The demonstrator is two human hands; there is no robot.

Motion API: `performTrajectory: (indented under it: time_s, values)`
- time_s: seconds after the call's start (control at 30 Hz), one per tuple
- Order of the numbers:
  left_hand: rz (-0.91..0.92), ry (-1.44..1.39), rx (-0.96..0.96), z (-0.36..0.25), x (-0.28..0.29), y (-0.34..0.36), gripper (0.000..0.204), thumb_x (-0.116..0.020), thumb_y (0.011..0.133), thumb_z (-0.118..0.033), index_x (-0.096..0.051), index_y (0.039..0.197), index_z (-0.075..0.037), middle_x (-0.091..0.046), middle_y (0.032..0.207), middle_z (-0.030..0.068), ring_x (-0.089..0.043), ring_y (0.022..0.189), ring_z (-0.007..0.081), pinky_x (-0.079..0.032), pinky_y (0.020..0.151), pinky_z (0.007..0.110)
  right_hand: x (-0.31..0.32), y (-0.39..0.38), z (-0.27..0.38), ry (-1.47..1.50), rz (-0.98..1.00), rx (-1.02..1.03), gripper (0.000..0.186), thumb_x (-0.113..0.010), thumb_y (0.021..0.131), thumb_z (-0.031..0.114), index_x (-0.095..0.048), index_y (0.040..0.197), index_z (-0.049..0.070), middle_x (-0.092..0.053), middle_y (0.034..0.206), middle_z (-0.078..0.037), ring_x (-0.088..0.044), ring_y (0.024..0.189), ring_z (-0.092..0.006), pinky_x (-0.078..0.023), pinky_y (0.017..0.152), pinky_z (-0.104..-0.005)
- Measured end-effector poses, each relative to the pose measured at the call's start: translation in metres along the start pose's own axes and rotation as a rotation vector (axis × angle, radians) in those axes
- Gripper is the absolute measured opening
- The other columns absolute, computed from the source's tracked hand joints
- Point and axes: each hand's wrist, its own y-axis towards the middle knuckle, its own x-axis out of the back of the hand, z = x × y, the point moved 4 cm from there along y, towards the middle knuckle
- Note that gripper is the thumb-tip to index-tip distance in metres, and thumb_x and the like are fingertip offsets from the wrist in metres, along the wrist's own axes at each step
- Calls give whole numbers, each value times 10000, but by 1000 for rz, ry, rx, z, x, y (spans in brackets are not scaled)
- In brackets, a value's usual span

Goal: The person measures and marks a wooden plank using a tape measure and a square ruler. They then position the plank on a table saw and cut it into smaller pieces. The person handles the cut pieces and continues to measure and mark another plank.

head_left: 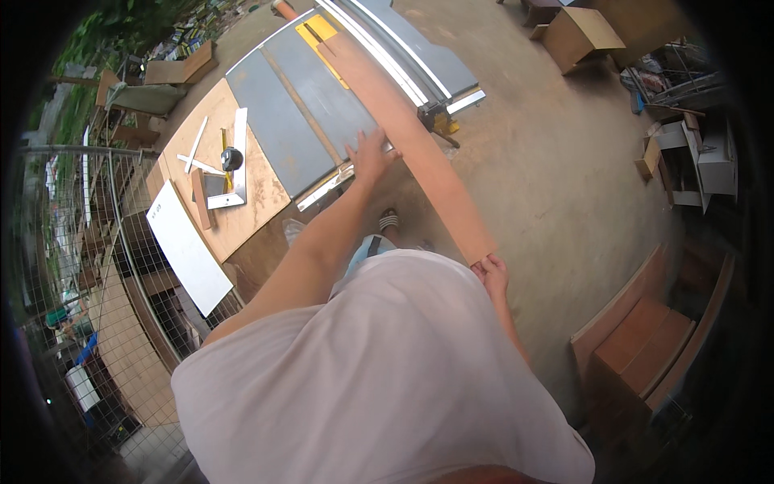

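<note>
A long reddish-brown board [431, 165] lies over the grey table saw [294, 105], alongside its silver rip fence [379, 48]. Its far end reaches the yellow throat plate [313, 32], while the near end overhangs the saw's front edge toward me. My right hand [494, 276] pinches that near end, thumb and fingers closed on it. At the saw's front edge, my left hand [372, 158] spreads its fingers on the grey top, close to the board's left side; whether it touches the board is hard to tell.
Left of the saw, a plywood surface [258, 173] carries a tape measure [231, 158], a metal square [240, 129] and white strips [193, 145]. A white panel [187, 246] lies nearer me, beside a wire mesh fence [121, 242]. Brown boards [645, 339] stand at lower right; a wooden box [580, 36] sits far right.
</note>
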Motion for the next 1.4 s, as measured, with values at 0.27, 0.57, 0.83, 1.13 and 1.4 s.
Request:
performTrajectory:
  time_s: [0.27,0.57,0.83,1.13,1.4]
  values:
    - [31,67,-57,-2,-15,7,804,-772,792,-438,-473,1472,-130,-427,1563,36,-224,1483,467,-98,1104,764,0,1,-5,-73,9,-67,127,-593,977,68,-535,1071,5,-660,950,-147,-665,816,-249,-573,756,-407]
    - [25,150,-1,-1,4,20,703,-759,821,-407,-521,1419,-122,-417,1545,21,-215,1471,486,-134,1077,802,-22,22,-12,-40,-12,-64,93,-575,979,61,-527,1031,-1,-657,952,-166,-669,802,-257,-578,741,-395]
    - [83,201,52,-7,19,29,682,-760,820,-401,-530,1404,-133,-437,1512,9,-193,1479,478,-121,1087,806,-35,10,6,-128,36,-96,92,-556,987,52,-517,1053,1,-650,988,-173,-680,848,-285,-580,784,-429]
    - [52,226,117,-6,36,48,646,-778,803,-395,-570,1377,-181,-448,1499,-24,-190,1486,459,-126,1108,789,-49,34,1,-121,101,-156,100,-543,984,40,-500,1069,11,-643,992,-171,-672,829,-285,-583,749,-430]
    - [-6,171,81,4,41,63,566,-754,827,-359,-597,1333,-161,-436,1520,-2,-175,1490,466,-77,1118,787,-73,38,6,-132,90,-144,86,-522,995,47,-498,1071,14,-653,962,-169,-671,788,-268,-595,741,-426]
